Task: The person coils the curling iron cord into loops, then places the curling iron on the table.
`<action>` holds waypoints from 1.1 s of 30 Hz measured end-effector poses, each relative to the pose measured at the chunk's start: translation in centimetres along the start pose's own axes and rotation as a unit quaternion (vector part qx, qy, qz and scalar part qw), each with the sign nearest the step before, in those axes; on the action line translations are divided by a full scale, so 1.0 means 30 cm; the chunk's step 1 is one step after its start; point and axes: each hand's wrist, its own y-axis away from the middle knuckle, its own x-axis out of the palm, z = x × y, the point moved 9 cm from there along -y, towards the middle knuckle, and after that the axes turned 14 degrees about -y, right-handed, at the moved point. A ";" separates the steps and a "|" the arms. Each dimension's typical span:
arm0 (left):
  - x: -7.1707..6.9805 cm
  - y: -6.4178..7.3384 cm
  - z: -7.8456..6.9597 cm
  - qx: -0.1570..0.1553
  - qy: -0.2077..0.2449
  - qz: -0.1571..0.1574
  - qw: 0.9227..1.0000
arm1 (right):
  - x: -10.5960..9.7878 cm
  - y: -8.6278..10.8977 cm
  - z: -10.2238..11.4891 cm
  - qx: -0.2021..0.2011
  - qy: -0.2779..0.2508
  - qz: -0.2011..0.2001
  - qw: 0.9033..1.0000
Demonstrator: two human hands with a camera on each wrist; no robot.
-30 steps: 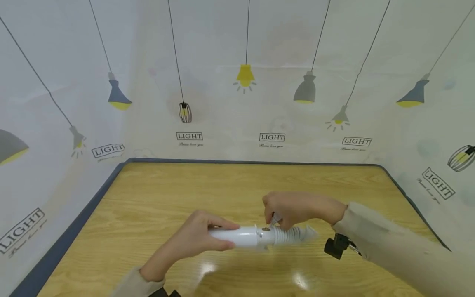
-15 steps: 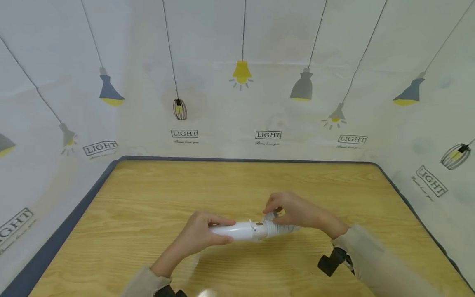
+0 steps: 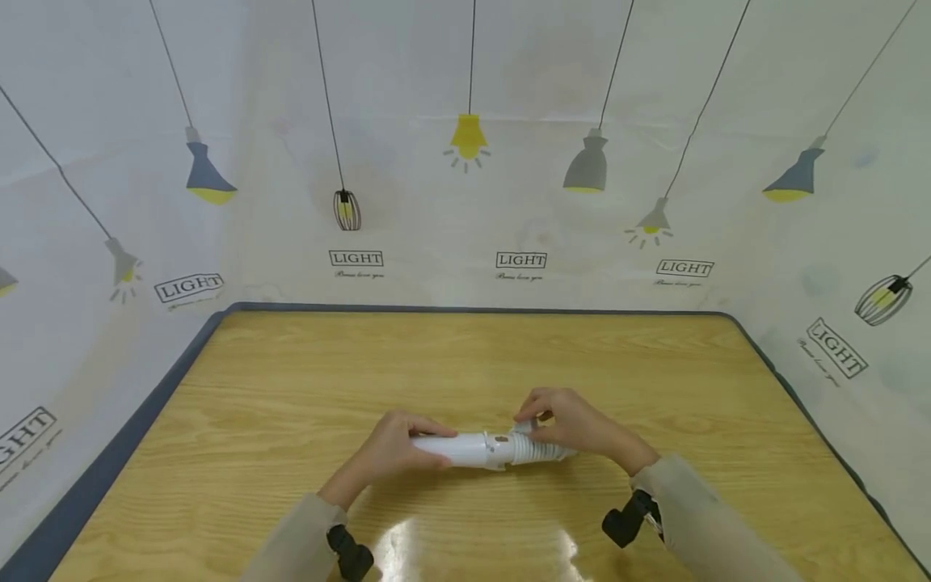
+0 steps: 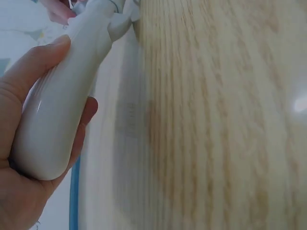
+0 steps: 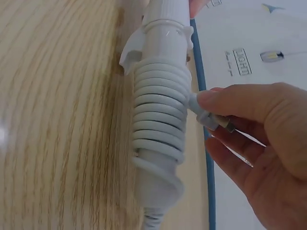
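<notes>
A white wand-shaped appliance point(image 3: 454, 450), like a curling iron, lies across close over the table. My left hand point(image 3: 395, 444) grips its smooth, rounded end, thumb on one side and fingers round the other, as the left wrist view shows. Around the other end, a pale cord point(image 5: 160, 108) is wound in several tight turns, with a ribbed sleeve point(image 5: 152, 218) at the tip. Beside the coil, my right hand point(image 3: 570, 420) pinches the cord's plug point(image 5: 207, 116) between thumb and fingers. Metal shows at the plug's end. A small lever point(image 5: 133, 50) juts out near the collar.
The wood-grain table point(image 3: 327, 364) has a dark blue edge point(image 3: 473, 307). Behind it and at both sides hangs a pale sheet point(image 3: 407, 162) printed with lamps. Black wrist cameras sit on both sleeves, one on the right wrist point(image 3: 625, 517).
My right hand has moved from bent over the coil to pinching the plug beside it, lower and a little nearer. The appliance has shifted slightly left; my left hand keeps its grip.
</notes>
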 end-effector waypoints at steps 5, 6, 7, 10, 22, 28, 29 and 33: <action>0.016 -0.018 0.043 -0.011 0.037 0.019 0.999 | -0.017 -0.005 -0.062 0.032 -0.033 -0.022 0.999; 0.020 -0.021 0.049 -0.013 0.046 0.023 0.999 | -0.021 -0.005 -0.074 0.037 -0.038 -0.024 0.998; 0.023 -0.022 0.055 -0.014 0.052 0.026 0.998 | -0.025 -0.005 -0.084 0.043 -0.044 -0.026 0.998; 0.031 -0.026 0.071 -0.014 0.067 0.032 0.997 | -0.033 -0.005 -0.107 0.055 -0.065 -0.028 0.996; 0.077 -0.048 0.064 0.029 0.033 0.044 0.998 | -0.036 0.003 -0.249 0.114 -0.161 0.021 0.980; 0.083 -0.053 0.052 0.039 0.009 0.038 0.998 | -0.031 0.018 -0.288 0.163 -0.226 0.029 0.960; 0.084 -0.053 0.049 0.038 0.004 0.038 0.999 | -0.031 0.021 -0.292 0.169 -0.233 0.029 0.957; 0.081 -0.050 0.027 0.039 -0.014 0.035 0.999 | -0.031 0.034 -0.306 0.189 -0.250 0.023 0.949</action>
